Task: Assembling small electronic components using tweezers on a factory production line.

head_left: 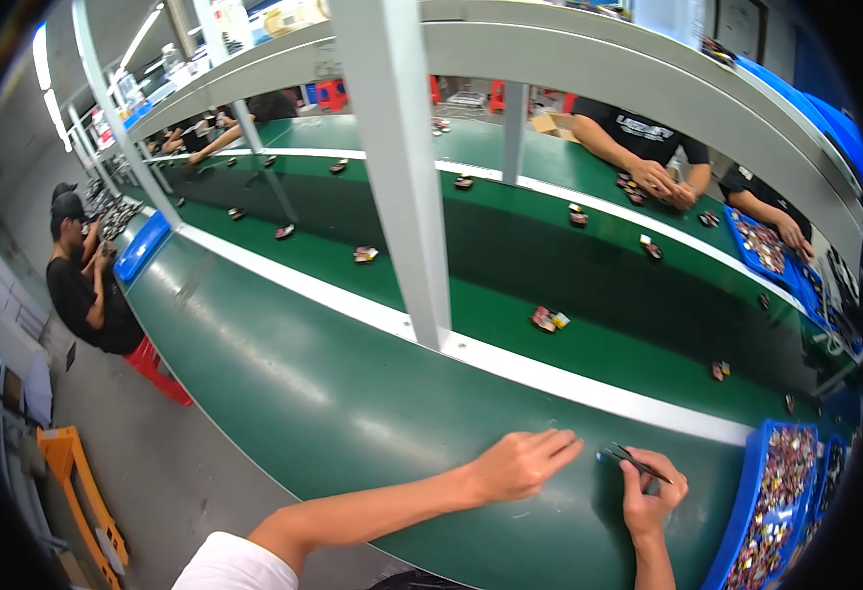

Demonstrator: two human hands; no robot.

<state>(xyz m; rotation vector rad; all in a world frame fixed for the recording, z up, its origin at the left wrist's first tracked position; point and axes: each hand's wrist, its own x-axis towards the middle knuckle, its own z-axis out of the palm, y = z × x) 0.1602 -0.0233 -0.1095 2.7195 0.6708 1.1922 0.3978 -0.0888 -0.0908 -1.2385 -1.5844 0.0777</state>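
Note:
Over the near green tabletop, my left hand reaches in from the left with bent fingers drawn together toward the right. Whatever is between its fingertips, if anything, is too small to make out. My right hand grips dark tweezers, their points aimed left toward my left fingertips. A tiny bluish bit shows by the tweezer tips; I cannot tell whether they pinch it or it lies on the table.
Close on my right stands a blue tray heaped with small parts. Beyond a white rail, a green conveyor belt carries small clusters of parts. A grey post rises ahead. Co-workers sit across the belt and far left.

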